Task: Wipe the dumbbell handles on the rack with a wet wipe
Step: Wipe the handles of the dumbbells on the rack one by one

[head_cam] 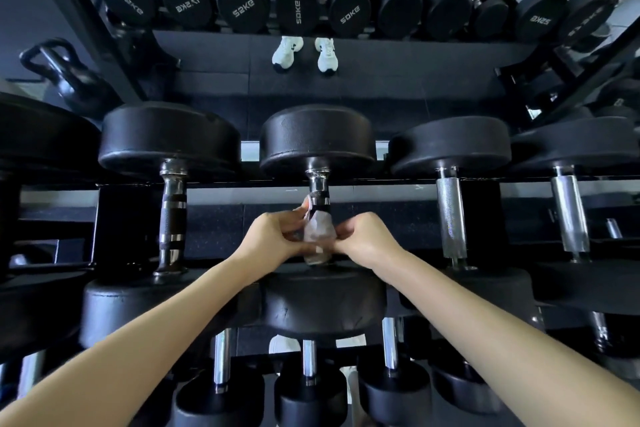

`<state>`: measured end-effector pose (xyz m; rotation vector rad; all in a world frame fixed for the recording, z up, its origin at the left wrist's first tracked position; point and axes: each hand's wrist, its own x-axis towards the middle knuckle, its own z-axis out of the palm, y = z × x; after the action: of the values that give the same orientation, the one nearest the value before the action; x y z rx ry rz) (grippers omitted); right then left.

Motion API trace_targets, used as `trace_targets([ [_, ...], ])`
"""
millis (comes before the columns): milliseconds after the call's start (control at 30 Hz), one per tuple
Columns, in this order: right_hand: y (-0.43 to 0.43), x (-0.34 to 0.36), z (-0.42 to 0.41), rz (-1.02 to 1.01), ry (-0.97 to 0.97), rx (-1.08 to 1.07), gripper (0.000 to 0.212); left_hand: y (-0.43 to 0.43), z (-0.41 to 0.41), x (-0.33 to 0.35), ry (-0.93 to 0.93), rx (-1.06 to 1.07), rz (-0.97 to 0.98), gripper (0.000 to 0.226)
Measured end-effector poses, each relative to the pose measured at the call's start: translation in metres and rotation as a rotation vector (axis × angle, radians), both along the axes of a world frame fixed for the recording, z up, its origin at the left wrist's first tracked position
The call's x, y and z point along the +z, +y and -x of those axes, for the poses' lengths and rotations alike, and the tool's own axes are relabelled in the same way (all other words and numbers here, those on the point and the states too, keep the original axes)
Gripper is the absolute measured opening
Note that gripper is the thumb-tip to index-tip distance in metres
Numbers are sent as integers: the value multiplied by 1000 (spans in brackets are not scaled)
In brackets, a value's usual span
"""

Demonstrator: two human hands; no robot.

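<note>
Left hand (pixel 273 236) and right hand (pixel 363 239) pinch a wet wipe (pixel 317 236) round the handle (pixel 318 185) of the middle dumbbell (pixel 317 139).
It lies on the rack (pixel 128 218), handle running straight away from the person; mirrored weights (pixel 298 9) behind read 20KG and 25KG, reversed.

We count one translucent wet wipe (pixel 317 236), four black steel-handled dumbbells (pixel 169 135) (pixel 317 135) (pixel 450 146) (pixel 571 146) level with it, one black kettlebell (pixel 72 80), two white sneakers (pixel 287 50) (pixel 326 54) above it.

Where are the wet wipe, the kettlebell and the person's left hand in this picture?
wet wipe (pixel 318 236): head view, middle of the wrapped sheet.
kettlebell (pixel 82 87): head view, its round body.
left hand (pixel 273 236): head view, back of the hand.
</note>
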<state>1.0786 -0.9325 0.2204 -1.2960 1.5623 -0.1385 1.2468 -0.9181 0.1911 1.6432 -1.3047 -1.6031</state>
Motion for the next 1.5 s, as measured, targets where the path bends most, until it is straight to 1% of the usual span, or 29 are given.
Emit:
trace_targets([
  [67, -2, 3, -2, -43, 87, 47, 32, 2, -3, 0, 25, -46, -22, 76],
  [133, -10, 8, -4, -39, 73, -16, 34, -4, -2, 3, -5, -50, 7, 74],
  [167, -15, 8, -5, -26, 36, -66, 25, -10, -1, 6, -22, -29, 27, 73],
  [200, -18, 10, -7, -13, -5, -113, 10, -16, 0, 8, -32, -9, 41, 75],
  [233, -19, 9, -7, -7, -36, -145, 12, -20, 1, 11, -44, -5, 52, 78],
  [267, -18, 7, -7, -13, -60, -162, 21, -20, 2, 12, -60, -16, 61, 82],
  [300, -14, 5, -6, -26, -74, -166, 25, -18, 2, 12, -83, -39, 71, 84],
  [400, -6, 1, -4, -82, 38, -43, 27, -5, 3, 10, -148, -120, 42, 93],
  [467, -7, 4, -4, -76, 136, 40, 20, -2, 3, 11, -173, -162, 35, 97],
  [533, -9, 9, -1, -11, 183, 13, 11, -4, 1, 20, -196, -183, 36, 97],
  [567, -8, 14, 3, 24, 163, -42, 9, -6, -1, 28, -191, -180, 26, 95],
  [600, -5, 20, 10, 50, 111, -121, 13, -8, -4, 36, -171, -162, 0, 92],
  [667, 2, 34, 27, 126, -7, -271, 19, -10, -9, 54, -125, -107, -31, 77],
  [700, 7, 43, 38, 161, -44, -327, 24, -11, -9, 63, -152, -107, -4, 68],
  [733, 12, 53, 48, 190, -79, -369, 23, -12, -8, 71, -219, -127, 45, 60],
  [800, 23, 70, 71, 240, -117, -423, 9, -11, 0, 84, -324, -154, 143, 44],
  [867, 34, 82, 95, 304, -67, -433, 4, -9, 13, 93, -343, -149, 196, 30],
  [933, 42, 86, 122, 362, 11, -430, 5, -9, 30, 98, -337, -146, 220, 23],
  [1000, 43, 86, 150, 403, 87, -421, 10, -9, 54, 100, -320, -146, 241, 19],
  [1067, 37, 81, 175, 419, 119, -392, 18, -10, 82, 101, -302, -109, 278, 14],
  [1133, 28, 74, 193, 402, 62, -356, 22, -12, 112, 101, -241, -25, 323, 9],
  [1233, 13, 62, 208, 415, 5, -280, 27, -11, 158, 96, -164, 38, 311, 4],
  [1300, 0, 51, 214, 449, -11, -205, 21, -9, 185, 86, -179, 79, 302, 5],
  [1333, -5, 44, 214, 448, -46, -200, 16, -8, 194, 80, -199, 102, 297, 6],
  [1367, -10, 38, 214, 439, -102, -208, 18, -7, 204, 75, -222, 136, 293, 8],
  [1400, -16, 29, 214, 435, -134, -220, 24, -6, 213, 68, -245, 167, 287, 11],
  [1433, -20, 20, 213, 451, -143, -226, 27, -6, 221, 63, -265, 195, 274, 12],
  [1500, -28, 4, 209, 558, -107, -197, 23, -5, 232, 53, -291, 288, 239, 10],
])
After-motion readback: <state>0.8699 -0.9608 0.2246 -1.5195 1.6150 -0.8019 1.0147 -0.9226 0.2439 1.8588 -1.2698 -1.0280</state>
